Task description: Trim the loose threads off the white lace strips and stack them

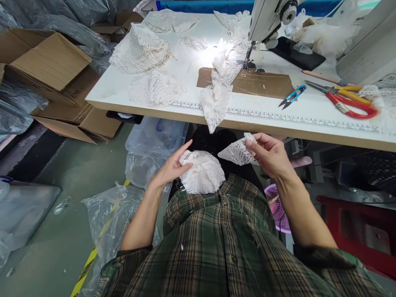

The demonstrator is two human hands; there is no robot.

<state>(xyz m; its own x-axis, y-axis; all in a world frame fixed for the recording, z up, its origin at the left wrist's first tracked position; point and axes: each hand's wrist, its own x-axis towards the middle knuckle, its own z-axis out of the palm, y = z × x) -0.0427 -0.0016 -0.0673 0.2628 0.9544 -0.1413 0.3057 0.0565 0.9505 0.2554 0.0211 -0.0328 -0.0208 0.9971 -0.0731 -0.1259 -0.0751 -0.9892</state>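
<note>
Over my lap, my left hand (176, 165) grips a bunched stack of white lace pieces (202, 171), thumb on top and fingers behind. My right hand (267, 152) pinches a separate pointed white lace piece (236, 152) between thumb and fingers; its tip points left toward the stack. The two laces look apart. Above them, a chain of lace pieces (218, 97) runs from under the sewing machine needle (247, 57) and droops over the table's front edge.
On the white table (108, 88) lie lace piles (142, 49), blue thread snips (292, 97), red-handled scissors (349, 103), pliers with yellow handles and a black phone (297, 53). Cardboard boxes (55, 62) stand left, plastic bags (108, 214) on the floor, a red stool (361, 235) right.
</note>
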